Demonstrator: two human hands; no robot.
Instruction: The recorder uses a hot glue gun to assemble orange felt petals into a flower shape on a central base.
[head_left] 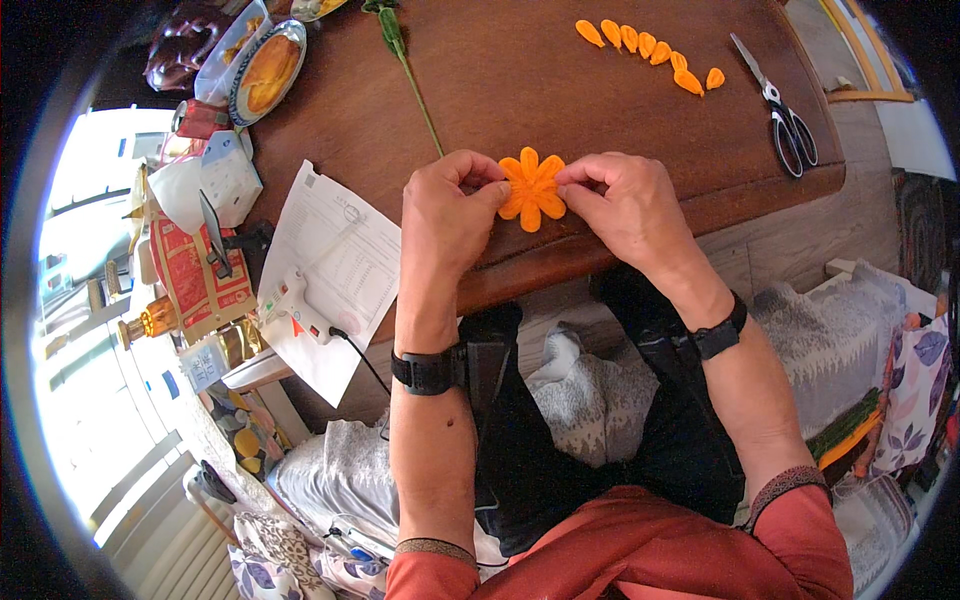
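Rust-red shirt cloth (pixel 620 550) lies nearest; beyond it, the left hand (pixel 448 205) and right hand (pixel 628 207) pinch opposite sides of a fuzzy orange petalled flower (pixel 531 188) over the glossy brown tabletop (pixel 620 118), near its edge. Uneven tugging could bend or loosen petals (pixel 530 216) (they look soft).

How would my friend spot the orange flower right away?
Find the brown table, then its near edge, where the left hand and right hand face each other. Pinched between them is the orange flower. It fans out from one middle, while the loose orange petals farther back lie in a row.
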